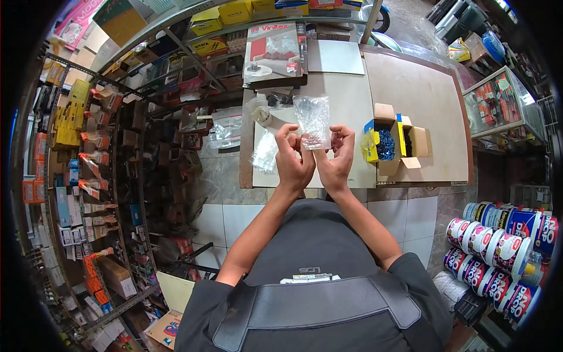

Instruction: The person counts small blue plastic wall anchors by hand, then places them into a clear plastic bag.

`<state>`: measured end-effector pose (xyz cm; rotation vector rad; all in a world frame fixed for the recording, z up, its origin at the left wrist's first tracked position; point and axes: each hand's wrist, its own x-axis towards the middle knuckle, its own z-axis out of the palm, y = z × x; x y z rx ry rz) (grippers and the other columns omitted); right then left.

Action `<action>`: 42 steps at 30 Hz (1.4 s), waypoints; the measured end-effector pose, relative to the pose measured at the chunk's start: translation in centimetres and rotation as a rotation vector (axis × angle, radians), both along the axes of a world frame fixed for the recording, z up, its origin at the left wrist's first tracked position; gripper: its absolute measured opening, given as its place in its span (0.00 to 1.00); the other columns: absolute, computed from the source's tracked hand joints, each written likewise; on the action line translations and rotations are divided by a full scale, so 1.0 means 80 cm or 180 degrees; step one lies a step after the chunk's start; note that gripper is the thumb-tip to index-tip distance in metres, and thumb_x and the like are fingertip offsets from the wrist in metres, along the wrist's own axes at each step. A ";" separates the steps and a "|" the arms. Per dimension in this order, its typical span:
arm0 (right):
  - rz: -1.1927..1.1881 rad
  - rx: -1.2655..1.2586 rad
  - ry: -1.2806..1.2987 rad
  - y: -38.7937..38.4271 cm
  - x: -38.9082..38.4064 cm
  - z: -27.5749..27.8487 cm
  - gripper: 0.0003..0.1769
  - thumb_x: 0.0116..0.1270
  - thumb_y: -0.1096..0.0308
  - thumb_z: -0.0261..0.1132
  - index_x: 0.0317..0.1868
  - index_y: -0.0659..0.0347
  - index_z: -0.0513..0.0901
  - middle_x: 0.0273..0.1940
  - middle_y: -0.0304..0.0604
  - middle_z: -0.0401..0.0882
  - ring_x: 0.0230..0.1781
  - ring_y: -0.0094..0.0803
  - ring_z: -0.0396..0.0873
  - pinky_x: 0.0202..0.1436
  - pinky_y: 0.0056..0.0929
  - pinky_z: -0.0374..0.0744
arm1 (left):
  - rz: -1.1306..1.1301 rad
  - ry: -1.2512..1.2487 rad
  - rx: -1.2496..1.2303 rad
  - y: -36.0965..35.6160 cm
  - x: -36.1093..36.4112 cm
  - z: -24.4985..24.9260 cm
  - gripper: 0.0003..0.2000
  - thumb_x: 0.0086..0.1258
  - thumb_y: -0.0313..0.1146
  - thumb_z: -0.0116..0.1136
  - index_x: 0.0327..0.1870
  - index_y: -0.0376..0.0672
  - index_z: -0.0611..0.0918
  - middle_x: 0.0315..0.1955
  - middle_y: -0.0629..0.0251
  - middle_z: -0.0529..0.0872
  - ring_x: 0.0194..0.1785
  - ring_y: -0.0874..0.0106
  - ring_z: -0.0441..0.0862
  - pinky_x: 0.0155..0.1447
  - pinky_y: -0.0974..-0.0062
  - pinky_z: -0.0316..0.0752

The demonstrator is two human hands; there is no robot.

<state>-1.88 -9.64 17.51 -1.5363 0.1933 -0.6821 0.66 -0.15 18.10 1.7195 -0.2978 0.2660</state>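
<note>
Bag (pixel 311 117): clear plastic, above the table (pixel 350 97), long axis running forward from the hands
Left hand (pixel 295 161): fingers curled, pinching its near left end
Right hand (pixel 336 163): likewise, near right end
Nearer hand: neither; both touch it

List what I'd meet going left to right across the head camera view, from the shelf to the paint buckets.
Yellow boxes on the shelf, left hand, clear plastic bag, right hand, open box of blue pieces, paint buckets.
</note>
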 end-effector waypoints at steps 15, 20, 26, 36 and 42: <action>-0.0477 -0.0374 -0.0141 -0.029 -0.022 -0.025 0.14 0.62 0.77 0.76 0.39 0.62 0.76 0.30 0.35 0.72 0.28 0.20 0.71 0.32 0.22 0.72 | -0.0055 -0.0074 0.0107 -0.003 -0.016 -0.014 0.17 0.75 0.26 0.62 0.57 0.37 0.68 0.20 0.69 0.76 0.24 0.82 0.72 0.31 0.81 0.67; -0.0489 -0.0693 -0.0100 -0.034 -0.029 -0.018 0.13 0.63 0.80 0.75 0.37 0.63 0.76 0.35 0.34 0.74 0.33 0.18 0.72 0.37 0.18 0.76 | -0.0048 -0.0257 0.0251 -0.006 -0.022 -0.021 0.17 0.74 0.25 0.62 0.56 0.37 0.68 0.20 0.69 0.76 0.24 0.82 0.73 0.31 0.81 0.68; -0.0622 -0.0493 -0.0057 -0.034 -0.032 -0.010 0.09 0.62 0.78 0.75 0.37 0.63 0.81 0.32 0.40 0.80 0.28 0.25 0.76 0.33 0.25 0.77 | 0.0021 -0.0330 0.0199 -0.014 -0.025 -0.017 0.16 0.74 0.24 0.63 0.55 0.38 0.69 0.20 0.69 0.76 0.24 0.83 0.73 0.30 0.81 0.68; -0.0528 -0.0846 0.0169 -0.042 -0.038 -0.003 0.10 0.64 0.77 0.74 0.42 0.65 0.82 0.37 0.42 0.83 0.30 0.23 0.80 0.34 0.22 0.79 | 0.0113 -0.0347 0.0264 -0.020 -0.028 -0.015 0.15 0.74 0.24 0.63 0.54 0.38 0.71 0.19 0.70 0.75 0.23 0.83 0.72 0.30 0.82 0.68; -0.0493 -0.0267 -0.0117 -0.044 -0.037 -0.021 0.15 0.65 0.76 0.74 0.47 0.65 0.77 0.39 0.40 0.80 0.32 0.23 0.80 0.35 0.23 0.79 | 0.0132 -0.0444 0.0281 -0.023 -0.031 -0.021 0.15 0.73 0.23 0.63 0.54 0.37 0.71 0.20 0.70 0.76 0.23 0.84 0.72 0.30 0.83 0.68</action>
